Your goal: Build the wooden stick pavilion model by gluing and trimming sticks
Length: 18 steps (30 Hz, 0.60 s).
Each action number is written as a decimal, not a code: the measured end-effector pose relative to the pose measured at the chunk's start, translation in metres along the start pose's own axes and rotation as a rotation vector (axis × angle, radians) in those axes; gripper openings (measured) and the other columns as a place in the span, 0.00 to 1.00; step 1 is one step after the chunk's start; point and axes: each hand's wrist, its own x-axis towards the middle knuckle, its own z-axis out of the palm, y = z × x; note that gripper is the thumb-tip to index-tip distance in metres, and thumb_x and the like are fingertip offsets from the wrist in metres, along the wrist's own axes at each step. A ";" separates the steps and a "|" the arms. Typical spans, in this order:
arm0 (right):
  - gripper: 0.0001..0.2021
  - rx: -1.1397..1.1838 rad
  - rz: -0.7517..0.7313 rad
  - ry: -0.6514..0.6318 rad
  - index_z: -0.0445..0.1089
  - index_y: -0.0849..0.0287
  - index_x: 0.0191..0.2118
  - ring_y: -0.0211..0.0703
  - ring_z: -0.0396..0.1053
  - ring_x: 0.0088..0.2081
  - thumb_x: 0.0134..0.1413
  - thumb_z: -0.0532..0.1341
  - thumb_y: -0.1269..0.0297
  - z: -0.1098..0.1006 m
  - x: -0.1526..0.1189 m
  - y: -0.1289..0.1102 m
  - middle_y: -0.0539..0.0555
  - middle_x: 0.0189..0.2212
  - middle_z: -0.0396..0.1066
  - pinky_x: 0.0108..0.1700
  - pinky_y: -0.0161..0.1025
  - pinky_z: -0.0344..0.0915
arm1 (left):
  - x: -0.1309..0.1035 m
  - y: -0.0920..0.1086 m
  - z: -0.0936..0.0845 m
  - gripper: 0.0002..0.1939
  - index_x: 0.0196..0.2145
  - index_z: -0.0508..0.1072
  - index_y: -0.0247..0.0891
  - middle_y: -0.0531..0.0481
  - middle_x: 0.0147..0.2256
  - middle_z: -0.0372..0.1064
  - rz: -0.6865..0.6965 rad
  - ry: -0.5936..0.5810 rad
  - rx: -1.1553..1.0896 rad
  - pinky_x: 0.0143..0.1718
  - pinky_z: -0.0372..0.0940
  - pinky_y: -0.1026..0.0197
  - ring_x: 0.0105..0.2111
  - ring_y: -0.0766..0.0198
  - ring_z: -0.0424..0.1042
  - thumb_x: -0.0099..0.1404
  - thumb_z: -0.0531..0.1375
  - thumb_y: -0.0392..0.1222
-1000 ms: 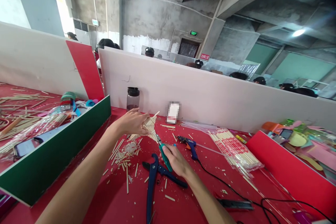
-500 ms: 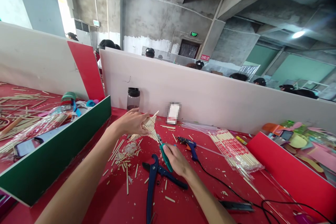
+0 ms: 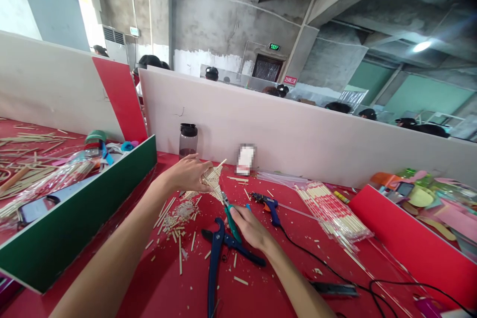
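My left hand (image 3: 192, 173) is closed on a small structure of thin wooden sticks (image 3: 213, 178), holding it up over the table. My right hand (image 3: 248, 226) grips green-handled pliers (image 3: 233, 226), whose metal jaws touch the lower end of the stick structure. Whether the jaws are closed on a stick is too small to tell. Below the pliers lies a large blue cutter (image 3: 215, 263) with its handles spread. A blue glue gun (image 3: 273, 211) rests to the right of my right hand. Stick offcuts (image 3: 182, 216) are scattered beneath my left hand.
A bottle (image 3: 188, 140) and a blurred upright object (image 3: 245, 160) stand by the white partition (image 3: 298, 134). Packed sticks (image 3: 335, 211) lie right, with a black cable (image 3: 309, 258) nearby. Low green (image 3: 112, 208) and red dividers (image 3: 410, 248) border the red table (image 3: 167, 293). People's heads show beyond.
The view has shifted very slightly. Both hands keep their hold, and the pliers' handles sit a little differently at the stick structure.
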 end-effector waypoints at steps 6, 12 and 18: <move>0.24 -0.055 -0.019 0.080 0.67 0.57 0.33 0.44 0.71 0.31 0.68 0.47 0.44 0.003 -0.001 0.001 0.52 0.29 0.73 0.35 0.37 0.64 | 0.001 0.000 0.001 0.41 0.58 0.67 0.40 0.41 0.47 0.77 -0.021 -0.025 0.004 0.65 0.48 0.48 0.55 0.45 0.71 0.58 0.56 0.73; 0.22 -0.102 -0.026 0.135 0.67 0.55 0.35 0.46 0.71 0.34 0.68 0.46 0.45 0.004 0.000 0.002 0.52 0.30 0.72 0.39 0.39 0.65 | 0.000 0.000 -0.001 0.41 0.58 0.67 0.42 0.43 0.46 0.78 -0.013 -0.027 -0.031 0.65 0.47 0.48 0.56 0.45 0.70 0.58 0.56 0.74; 0.22 0.003 -0.007 0.076 0.70 0.56 0.41 0.48 0.73 0.40 0.68 0.47 0.46 0.004 0.002 -0.007 0.54 0.36 0.75 0.45 0.41 0.66 | 0.001 0.001 -0.002 0.40 0.61 0.64 0.44 0.45 0.48 0.78 0.026 -0.056 -0.070 0.67 0.43 0.48 0.53 0.49 0.72 0.59 0.59 0.69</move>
